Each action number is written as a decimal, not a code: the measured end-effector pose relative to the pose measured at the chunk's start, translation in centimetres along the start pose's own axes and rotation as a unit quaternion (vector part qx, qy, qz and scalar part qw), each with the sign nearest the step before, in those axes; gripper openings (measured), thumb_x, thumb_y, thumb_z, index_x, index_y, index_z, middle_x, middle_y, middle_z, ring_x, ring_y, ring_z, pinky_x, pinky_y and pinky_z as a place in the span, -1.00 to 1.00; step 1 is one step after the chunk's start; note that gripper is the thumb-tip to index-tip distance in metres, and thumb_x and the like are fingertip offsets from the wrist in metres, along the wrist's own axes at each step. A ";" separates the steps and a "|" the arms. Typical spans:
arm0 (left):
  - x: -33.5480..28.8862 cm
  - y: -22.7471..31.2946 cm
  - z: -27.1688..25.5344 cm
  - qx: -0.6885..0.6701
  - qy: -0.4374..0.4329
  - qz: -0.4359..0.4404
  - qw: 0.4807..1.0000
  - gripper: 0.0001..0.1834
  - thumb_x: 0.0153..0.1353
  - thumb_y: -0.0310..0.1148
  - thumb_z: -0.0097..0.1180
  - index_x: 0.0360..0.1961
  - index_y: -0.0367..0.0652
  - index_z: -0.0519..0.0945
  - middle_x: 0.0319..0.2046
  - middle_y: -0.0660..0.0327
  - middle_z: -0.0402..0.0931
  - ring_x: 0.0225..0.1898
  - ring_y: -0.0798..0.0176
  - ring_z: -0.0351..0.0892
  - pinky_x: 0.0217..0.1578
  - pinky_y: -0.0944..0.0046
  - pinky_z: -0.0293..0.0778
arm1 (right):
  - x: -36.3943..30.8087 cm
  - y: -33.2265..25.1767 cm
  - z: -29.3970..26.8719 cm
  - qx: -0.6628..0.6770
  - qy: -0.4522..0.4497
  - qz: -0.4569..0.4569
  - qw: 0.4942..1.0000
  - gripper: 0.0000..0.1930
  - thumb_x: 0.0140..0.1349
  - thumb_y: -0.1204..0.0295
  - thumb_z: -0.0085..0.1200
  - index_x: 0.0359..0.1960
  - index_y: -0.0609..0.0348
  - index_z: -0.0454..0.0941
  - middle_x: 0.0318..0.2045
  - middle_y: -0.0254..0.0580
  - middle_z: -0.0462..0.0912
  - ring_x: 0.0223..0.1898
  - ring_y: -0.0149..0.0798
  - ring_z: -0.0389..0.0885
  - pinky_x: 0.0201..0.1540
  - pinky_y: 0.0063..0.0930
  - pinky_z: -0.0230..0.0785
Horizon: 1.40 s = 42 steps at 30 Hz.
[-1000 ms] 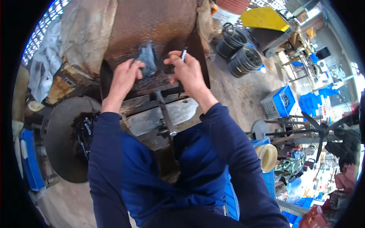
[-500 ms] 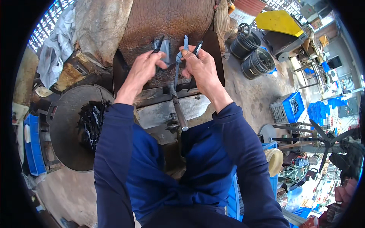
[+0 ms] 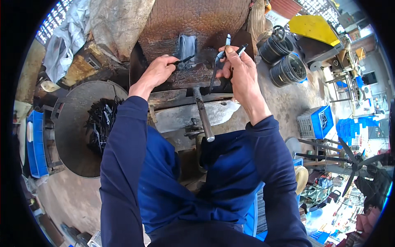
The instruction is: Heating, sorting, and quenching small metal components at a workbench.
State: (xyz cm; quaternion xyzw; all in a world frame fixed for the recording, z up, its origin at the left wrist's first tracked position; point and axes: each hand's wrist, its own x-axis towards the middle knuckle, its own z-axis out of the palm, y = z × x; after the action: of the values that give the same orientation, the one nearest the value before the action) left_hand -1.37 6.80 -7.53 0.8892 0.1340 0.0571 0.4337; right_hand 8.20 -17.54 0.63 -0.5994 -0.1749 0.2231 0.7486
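Note:
My left hand (image 3: 157, 72) is closed, its thumb and fingers pinching a slim dark metal piece (image 3: 187, 59). The piece points right, across the lower end of a pale bluish strip (image 3: 187, 44) set in the brown crusted housing; whether it touches the strip I cannot tell. To the right, my right hand (image 3: 243, 73) grips a few toothed metal pieces (image 3: 218, 59) with long dark shanks. Their bright notched ends stick up past the thumb, and the curled fingers partly hide the shanks. Below the hands, a round metal bar (image 3: 203, 117) juts toward my knees.
At my left stands a wide round bin (image 3: 70, 123) with a heap of dark metal pieces (image 3: 101, 127). Two black buckets (image 3: 288, 70) stand at the far right, near a yellow panel (image 3: 314, 29). A blue-and-white crate (image 3: 314, 122) and a fan (image 3: 354, 161) are on the right.
The left hand's dark piece has swung from pointing up and away to pointing right over the pale strip. My hands are farther apart, the right having shifted right with its pieces. The view has shifted slightly.

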 end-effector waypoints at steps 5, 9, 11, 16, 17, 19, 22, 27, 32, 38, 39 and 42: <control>0.7 -0.1 0.5 -0.024 -0.010 0.016 1.000 -0.63 0.30 -0.53 0.04 0.11 -0.32 0.64 0.07 0.09 0.55 0.08 0.09 0.55 0.12 0.21 0.40 | 0.5 -0.1 0.0 0.026 0.012 0.018 0.999 -0.71 0.53 0.24 0.03 -0.03 0.26 0.58 -0.26 -0.17 0.64 -0.32 -0.30 0.69 -0.15 -0.39 0.62; 0.4 0.9 0.3 0.037 0.002 0.040 0.998 -0.64 0.28 -0.50 0.04 0.07 -0.28 0.67 0.01 0.02 0.60 0.00 0.06 0.61 0.07 0.21 0.45 | 0.3 -0.7 0.0 0.073 0.008 0.030 0.997 -0.73 0.57 0.25 -0.07 -0.02 0.24 0.49 -0.20 0.00 0.64 -0.16 -0.07 0.74 -0.03 -0.14 0.69; 0.0 2.0 0.0 0.077 0.011 0.033 0.996 -0.65 0.29 -0.45 0.05 0.05 -0.26 0.69 -0.05 -0.02 0.64 -0.06 0.04 0.65 0.03 0.19 0.48 | 0.1 -1.0 0.1 0.079 0.028 0.043 0.996 -0.73 0.58 0.24 -0.10 -0.02 0.22 0.46 -0.25 -0.05 0.66 -0.22 -0.11 0.75 -0.11 -0.20 0.70; -0.8 4.8 -0.7 0.124 0.044 -0.007 0.991 -0.64 0.30 -0.29 0.08 0.00 -0.25 0.71 -0.18 -0.06 0.71 -0.15 0.00 0.71 -0.05 0.12 0.54 | -0.4 -1.5 -0.6 0.088 0.043 0.066 0.993 -0.70 0.57 0.22 -0.05 0.01 0.26 0.45 -0.32 -0.18 0.55 -0.38 -0.23 0.65 -0.10 -0.09 0.70; -1.0 5.0 -0.9 0.113 0.038 -0.014 0.993 -0.64 0.30 -0.27 0.09 -0.01 -0.25 0.71 -0.19 -0.06 0.72 -0.15 -0.01 0.72 -0.05 0.11 0.54 | -0.5 -1.5 -0.8 0.075 0.034 0.072 0.994 -0.71 0.54 0.22 -0.01 -0.04 0.23 0.46 -0.35 -0.22 0.54 -0.44 -0.29 0.60 -0.18 -0.17 0.69; -1.2 5.2 -1.3 0.102 0.042 -0.021 0.994 -0.64 0.31 -0.26 0.09 -0.02 -0.26 0.71 -0.19 -0.07 0.72 -0.14 -0.02 0.72 -0.05 0.10 0.55 | -0.8 -1.5 -1.1 0.050 0.015 0.083 0.995 -0.74 0.49 0.21 0.08 -0.13 0.17 0.49 -0.41 -0.30 0.52 -0.55 -0.40 0.50 -0.33 -0.32 0.68; -1.6 4.8 -1.9 0.106 0.063 -0.009 0.992 -0.67 0.34 -0.26 0.11 -0.02 -0.25 0.71 -0.12 -0.07 0.69 -0.08 -0.05 0.69 -0.02 0.08 0.53 | -1.9 -1.5 -1.4 -0.024 0.004 0.076 0.997 -0.74 0.41 0.24 0.21 -0.18 0.22 0.58 -0.52 -0.40 0.44 -0.61 -0.49 0.37 -0.48 -0.48 0.54; -2.5 3.7 -3.0 0.126 0.089 -0.013 0.988 -0.70 0.35 -0.24 0.13 -0.05 -0.19 0.72 -0.09 -0.04 0.67 -0.02 -0.13 0.65 0.03 0.06 0.51 | -5.3 -2.2 -2.3 -0.251 -0.065 0.011 0.966 -0.75 0.40 0.29 0.20 -0.11 0.25 0.64 -0.45 -0.25 0.65 -0.54 -0.51 0.55 -0.49 -0.54 0.43; -3.2 2.7 -3.0 0.124 0.128 -0.029 0.984 -0.69 0.34 -0.22 0.12 -0.08 -0.19 0.73 -0.07 -0.04 0.67 0.01 -0.14 0.64 0.06 0.07 0.49 | -8.4 -0.5 -2.6 -0.426 -0.235 -0.201 0.850 -0.70 0.23 0.66 0.14 0.01 0.19 0.64 -0.01 -0.19 0.72 -0.09 -0.20 0.74 -0.05 -0.36 0.60; -3.1 1.9 -2.8 0.108 0.123 -0.097 0.982 -0.67 0.27 -0.12 0.12 -0.12 -0.06 0.76 -0.09 0.02 0.72 0.00 -0.11 0.68 0.04 0.02 0.54 | -11.8 0.9 -2.1 -0.503 -0.312 -0.198 0.782 -0.40 -0.05 0.76 0.07 0.13 0.12 0.55 0.25 -0.18 0.54 0.06 0.09 0.65 0.05 -0.15 0.60; -3.0 1.9 -2.8 0.108 0.128 -0.102 0.981 -0.65 0.28 -0.10 0.12 -0.11 -0.05 0.76 -0.09 0.03 0.73 0.01 -0.12 0.68 0.04 0.02 0.54 | -11.9 0.8 -2.0 -0.510 -0.310 -0.188 0.780 -0.40 -0.06 0.77 0.06 0.13 0.12 0.55 0.26 -0.20 0.54 0.07 0.09 0.65 0.05 -0.15 0.60; -3.0 2.2 -2.8 0.113 0.141 -0.118 0.976 -0.59 0.27 0.01 0.08 -0.09 0.01 0.77 -0.07 0.02 0.72 0.02 -0.14 0.67 0.08 0.00 0.53 | -11.5 0.8 -2.0 -0.527 -0.333 -0.190 0.759 -0.39 -0.09 0.81 0.02 0.10 0.13 0.57 0.23 -0.20 0.56 0.06 0.10 0.65 0.01 -0.14 0.61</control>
State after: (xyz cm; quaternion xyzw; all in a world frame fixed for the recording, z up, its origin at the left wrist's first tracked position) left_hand -4.45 6.79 -4.02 0.8934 0.3031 0.1151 0.3109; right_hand -0.43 -25.29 -0.49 -0.7415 -0.6133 0.1347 0.2362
